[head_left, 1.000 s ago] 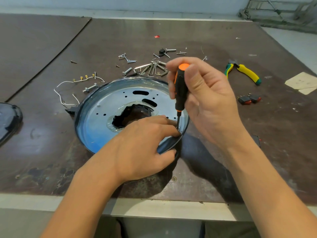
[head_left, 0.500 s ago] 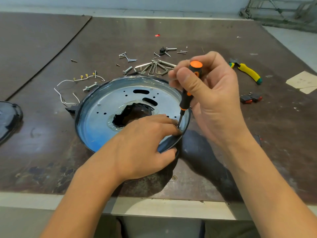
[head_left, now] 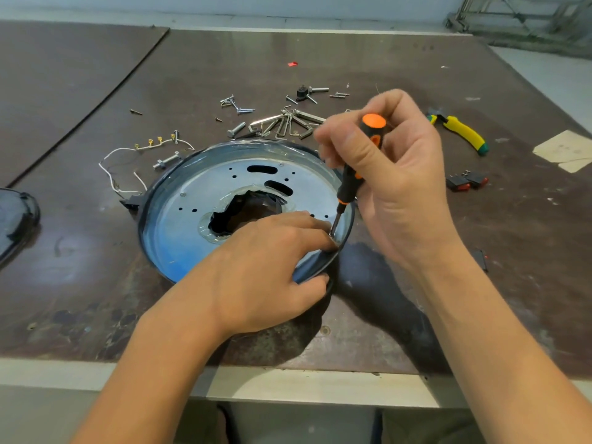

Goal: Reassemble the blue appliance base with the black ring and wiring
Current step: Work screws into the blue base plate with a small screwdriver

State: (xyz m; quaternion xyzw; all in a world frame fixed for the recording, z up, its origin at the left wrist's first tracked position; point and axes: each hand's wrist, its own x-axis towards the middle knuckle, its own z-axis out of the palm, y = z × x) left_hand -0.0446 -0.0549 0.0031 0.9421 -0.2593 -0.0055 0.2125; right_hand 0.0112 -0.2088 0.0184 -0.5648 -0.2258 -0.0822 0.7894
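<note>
The round blue appliance base (head_left: 192, 225) lies on the brown table, a jagged dark hole in its middle. A black ring (head_left: 323, 265) runs around its rim. My left hand (head_left: 266, 267) grips the base's near right rim, thumb under the ring, fingers pressed on top. My right hand (head_left: 387, 174) holds a black and orange screwdriver (head_left: 358, 165), tilted, its tip at the rim beside my left fingertips. White wiring (head_left: 121, 155) with brass terminals trails from a black connector (head_left: 131, 200) at the base's left edge.
Loose screws, bolts and hex keys (head_left: 285, 123) lie just behind the base. Yellow-handled pliers (head_left: 461, 133) and two small red and black switches (head_left: 466, 182) sit to the right. A dark cover (head_left: 16, 219) lies at the far left. The table's front edge is near me.
My right hand has tilted the screwdriver's handle to the right and turned it, tip staying at the rim. My left hand and the base have stayed put.
</note>
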